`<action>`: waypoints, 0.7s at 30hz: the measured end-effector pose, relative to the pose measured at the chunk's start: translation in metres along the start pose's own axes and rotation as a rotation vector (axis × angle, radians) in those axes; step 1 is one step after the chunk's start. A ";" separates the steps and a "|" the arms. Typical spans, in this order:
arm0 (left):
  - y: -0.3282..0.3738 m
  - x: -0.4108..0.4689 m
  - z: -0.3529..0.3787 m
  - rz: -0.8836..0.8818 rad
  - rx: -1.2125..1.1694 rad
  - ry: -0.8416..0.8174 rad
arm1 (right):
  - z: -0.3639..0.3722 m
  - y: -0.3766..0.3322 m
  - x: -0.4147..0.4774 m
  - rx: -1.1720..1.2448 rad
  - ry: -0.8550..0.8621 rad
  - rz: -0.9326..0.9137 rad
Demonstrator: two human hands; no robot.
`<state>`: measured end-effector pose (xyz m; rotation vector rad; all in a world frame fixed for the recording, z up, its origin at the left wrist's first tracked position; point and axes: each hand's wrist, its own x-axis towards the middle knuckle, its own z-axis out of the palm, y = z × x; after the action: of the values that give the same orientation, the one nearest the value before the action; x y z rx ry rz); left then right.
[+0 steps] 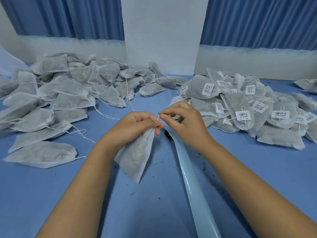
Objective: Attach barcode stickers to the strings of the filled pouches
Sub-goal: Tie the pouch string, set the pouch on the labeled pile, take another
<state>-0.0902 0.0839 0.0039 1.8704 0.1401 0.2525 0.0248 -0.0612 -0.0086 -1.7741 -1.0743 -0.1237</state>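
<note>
Pouch (137, 157) gripped at its top by the left hand (135, 127); a white sliver (158, 119) pinched by the right hand (185, 124).
Whether the sliver is string or sticker cannot be told. A pale strip (188, 169) is laid beneath the fingers on the blue table (154, 217); bare pouches (60, 93) are heaped to their left, labelled pouches (248, 107) to their right; curtains (85, 18) and a white panel (163, 31) are seen beyond.

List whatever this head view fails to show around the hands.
Head view, string: fingers of the right hand and left hand, holding the pouch, cover most; sticker there unclear.
Head view, pile stickers: print too small.
Head view, pale strip: bottom edge cuts it.
</note>
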 end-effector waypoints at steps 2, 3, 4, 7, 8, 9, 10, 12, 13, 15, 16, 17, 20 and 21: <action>-0.001 0.000 0.002 0.009 -0.054 -0.006 | 0.002 0.001 -0.002 0.039 0.024 0.089; -0.001 0.001 0.003 0.013 -0.087 -0.004 | 0.002 0.000 -0.003 0.054 0.038 0.117; -0.002 0.001 0.003 0.013 -0.124 0.002 | 0.002 -0.001 -0.003 0.080 0.044 0.141; -0.004 0.004 0.002 0.012 -0.216 0.038 | -0.002 -0.003 -0.003 0.214 -0.012 0.206; -0.004 0.005 0.001 0.011 -0.234 0.048 | -0.004 -0.004 -0.003 0.263 -0.049 0.237; -0.005 0.005 0.000 0.010 -0.247 0.054 | -0.004 -0.005 -0.003 0.304 -0.089 0.268; -0.006 0.006 -0.001 0.010 -0.256 0.055 | -0.004 -0.005 -0.004 0.332 -0.128 0.293; -0.007 0.006 -0.001 0.011 -0.263 0.049 | -0.003 -0.005 -0.005 0.360 -0.175 0.311; -0.007 0.007 -0.001 0.007 -0.261 0.045 | -0.002 -0.005 -0.006 0.370 -0.180 0.309; -0.007 0.007 0.000 -0.006 -0.256 0.045 | -0.003 -0.005 -0.006 0.373 -0.189 0.297; -0.008 0.007 0.000 -0.012 -0.248 0.049 | -0.004 -0.005 -0.006 0.359 -0.203 0.291; -0.007 0.007 0.000 -0.016 -0.237 0.057 | -0.004 -0.005 -0.005 0.337 -0.219 0.283; -0.007 0.007 0.001 -0.045 -0.186 0.119 | -0.006 -0.007 -0.005 0.274 -0.208 0.247; -0.007 0.007 0.002 -0.068 -0.151 0.154 | -0.006 -0.007 -0.004 0.252 -0.186 0.231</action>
<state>-0.0827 0.0858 -0.0023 1.6921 0.2825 0.3509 0.0194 -0.0678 -0.0030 -1.6880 -0.9589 0.3108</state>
